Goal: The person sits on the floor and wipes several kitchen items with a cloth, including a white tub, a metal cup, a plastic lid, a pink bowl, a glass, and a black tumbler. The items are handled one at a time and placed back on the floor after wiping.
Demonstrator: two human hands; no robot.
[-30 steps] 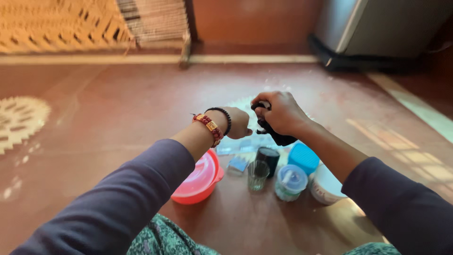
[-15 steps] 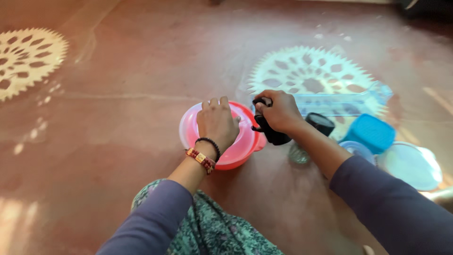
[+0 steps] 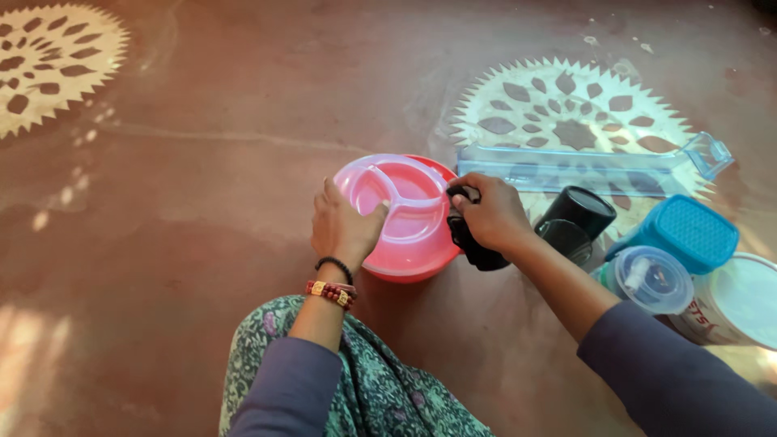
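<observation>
The left hand (image 3: 344,229) rests on the near left rim of a round pink container (image 3: 405,214) on the reddish floor (image 3: 202,202), fingers curled over its translucent divided lid. Just right of it, the right hand (image 3: 490,214) closes its fingers around a small black object (image 3: 477,252), touching the container's right edge; a black cup (image 3: 579,214) and a blue-lidded box (image 3: 684,233) stand farther right.

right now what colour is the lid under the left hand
Translucent pink, on a red bowl; the lid shows best in the head view.
</observation>
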